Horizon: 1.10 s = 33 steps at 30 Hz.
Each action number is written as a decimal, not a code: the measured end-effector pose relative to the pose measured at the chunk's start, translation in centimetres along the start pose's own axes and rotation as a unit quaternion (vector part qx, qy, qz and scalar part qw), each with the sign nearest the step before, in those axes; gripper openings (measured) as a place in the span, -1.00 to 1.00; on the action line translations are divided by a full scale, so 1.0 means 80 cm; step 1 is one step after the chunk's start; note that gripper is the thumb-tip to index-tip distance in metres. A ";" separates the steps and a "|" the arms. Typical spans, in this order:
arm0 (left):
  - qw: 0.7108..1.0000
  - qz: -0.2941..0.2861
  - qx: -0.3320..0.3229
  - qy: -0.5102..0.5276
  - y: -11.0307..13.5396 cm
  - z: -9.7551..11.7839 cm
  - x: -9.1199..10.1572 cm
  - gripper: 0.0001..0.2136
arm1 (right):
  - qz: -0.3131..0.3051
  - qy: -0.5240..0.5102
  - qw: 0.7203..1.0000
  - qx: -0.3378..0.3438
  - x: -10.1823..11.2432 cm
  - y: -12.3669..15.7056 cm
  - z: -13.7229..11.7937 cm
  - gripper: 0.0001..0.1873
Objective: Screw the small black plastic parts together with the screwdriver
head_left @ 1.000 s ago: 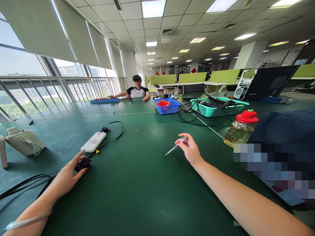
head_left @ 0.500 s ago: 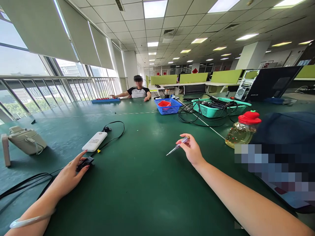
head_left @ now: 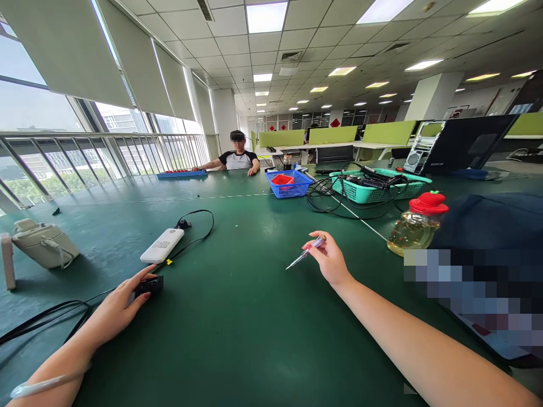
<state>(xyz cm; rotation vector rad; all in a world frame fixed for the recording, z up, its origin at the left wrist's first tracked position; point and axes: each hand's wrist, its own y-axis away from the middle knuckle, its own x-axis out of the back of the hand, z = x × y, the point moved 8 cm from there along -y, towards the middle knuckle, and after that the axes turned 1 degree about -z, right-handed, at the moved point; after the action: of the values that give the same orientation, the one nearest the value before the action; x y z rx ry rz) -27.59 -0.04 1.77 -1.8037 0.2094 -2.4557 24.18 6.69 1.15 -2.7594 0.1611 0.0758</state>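
Observation:
My left hand (head_left: 123,302) rests low over a small black block (head_left: 151,285) on the table, thumb on its near side and fingers over its far side. A black cord runs beside the block. Just beyond my fingertips lies a white rectangular device (head_left: 163,245) with printed text, a short black lead and a yellow tag by it. My right hand (head_left: 331,260) is closed on a slim screwdriver (head_left: 306,252) with a clear handle. Its thin metal tip points down and left, a little above the table or near it; the gap is hard to judge.
On the left stand a beige case (head_left: 46,243) and black cables (head_left: 42,315). Further off are a blue basket (head_left: 292,189), a teal basket (head_left: 365,194) of cords, and a red-lidded jar (head_left: 413,229). A person (head_left: 238,158) sits across the green table (head_left: 237,345).
My left hand has shifted slightly with the black block, which is turned a little and sits flatter. The right hand and screwdriver look almost still.

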 end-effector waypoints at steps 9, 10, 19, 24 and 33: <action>1.000 0.008 0.004 0.018 0.003 0.012 0.008 -0.41 | -0.002 0.004 1.000 0.010 -0.001 0.000 -0.004 -0.60; 1.000 0.009 0.005 0.022 0.004 0.011 0.009 -0.43 | -0.002 0.006 1.000 0.010 -0.001 0.000 -0.004 -0.60; 0.997 -0.010 0.020 0.079 0.008 0.001 0.007 -0.45 | -0.007 0.011 1.000 0.014 -0.001 0.000 -0.004 -0.60; 0.998 -0.012 0.015 0.065 0.009 0.009 0.009 -0.38 | -0.004 0.007 1.000 0.007 -0.001 0.000 -0.004 -0.60; 0.995 0.069 0.000 -0.069 0.012 0.031 0.034 -0.59 | -0.010 0.046 0.998 0.045 -0.002 0.001 -0.010 -0.63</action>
<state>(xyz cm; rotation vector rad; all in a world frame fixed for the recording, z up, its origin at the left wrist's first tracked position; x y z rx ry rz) -26.02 -1.53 4.89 -1.8814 0.3109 -2.2298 24.04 6.29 1.89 -2.6762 0.1572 -0.0618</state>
